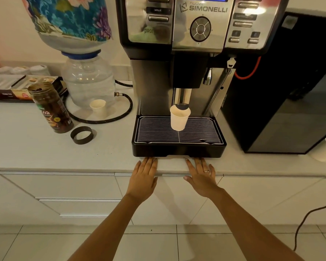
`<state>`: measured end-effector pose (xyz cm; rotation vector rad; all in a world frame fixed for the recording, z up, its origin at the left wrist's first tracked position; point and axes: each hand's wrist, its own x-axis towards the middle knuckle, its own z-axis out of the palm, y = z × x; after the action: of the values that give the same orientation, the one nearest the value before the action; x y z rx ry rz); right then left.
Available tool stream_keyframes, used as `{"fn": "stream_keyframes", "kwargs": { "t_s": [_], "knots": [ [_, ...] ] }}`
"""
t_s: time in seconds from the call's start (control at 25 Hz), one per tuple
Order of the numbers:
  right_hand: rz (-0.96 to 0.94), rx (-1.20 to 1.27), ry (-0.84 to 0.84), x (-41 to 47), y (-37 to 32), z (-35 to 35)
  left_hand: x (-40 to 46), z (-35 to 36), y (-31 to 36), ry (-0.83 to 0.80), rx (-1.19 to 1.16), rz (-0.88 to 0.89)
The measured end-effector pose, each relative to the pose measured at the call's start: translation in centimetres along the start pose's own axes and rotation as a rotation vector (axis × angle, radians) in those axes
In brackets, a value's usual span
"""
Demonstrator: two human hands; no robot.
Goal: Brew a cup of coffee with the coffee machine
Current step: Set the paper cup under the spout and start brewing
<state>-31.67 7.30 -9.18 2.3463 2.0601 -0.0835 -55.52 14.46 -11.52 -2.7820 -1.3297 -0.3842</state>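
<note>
— So, what are your grips doing right now?

— Both lie flat on the front edge of the tabletop [45, 147], palms down, fingers straight and slightly spread. My left hand [143, 178] holds nothing; my right hand [202, 178] holds nothing either, and it wears a ring [206, 171] on one finger. The fingertips of both reach just to the black drip tray [179, 150]; I cannot tell whether they touch it.

— And the cup?

— The paper cup [178, 119] stands upright on the tray's wire grate [154, 130], straight ahead of my hands and between them. The spout [182, 99] of the coffee machine [203, 25] hangs right over its mouth, its dark tip level with the rim. I cannot see what is inside the cup.

— Anything else near you?

— Beyond and to the left of my left hand a black ring-shaped lid [81, 135] lies on the tabletop, just beside an open brown jar [50, 107]. Farther back stands a second paper cup [98, 107], in front of a clear water bottle [88, 81] with a black hose [120, 113] looping round its base. To the right of my right hand, beside the machine, stands a black cabinet [282, 95].
</note>
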Motion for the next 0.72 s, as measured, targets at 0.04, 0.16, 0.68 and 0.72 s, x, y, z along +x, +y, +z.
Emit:
{"fn": "stream_keyframes", "kwargs": {
  "t_s": [0.04, 0.16, 0.68, 0.72],
  "knots": [
    [-0.013, 0.002, 0.027, -0.07, 0.06, 0.06, 0.06, 0.11, -0.03, 0.023, -0.015, -0.009],
    [-0.041, 0.018, 0.076, -0.16, 0.20, 0.31, 0.42, 0.29, -0.14, 0.070, -0.037, -0.020],
    [-0.012, 0.055, 0.096, -0.12, 0.32, 0.33, 0.56, 0.00, -0.03, 0.090, -0.084, -0.022],
    [-0.017, 0.053, 0.093, -0.21, 0.28, 0.32, 0.50, -0.11, 0.02, 0.084, -0.085, -0.024]
  ]
}}
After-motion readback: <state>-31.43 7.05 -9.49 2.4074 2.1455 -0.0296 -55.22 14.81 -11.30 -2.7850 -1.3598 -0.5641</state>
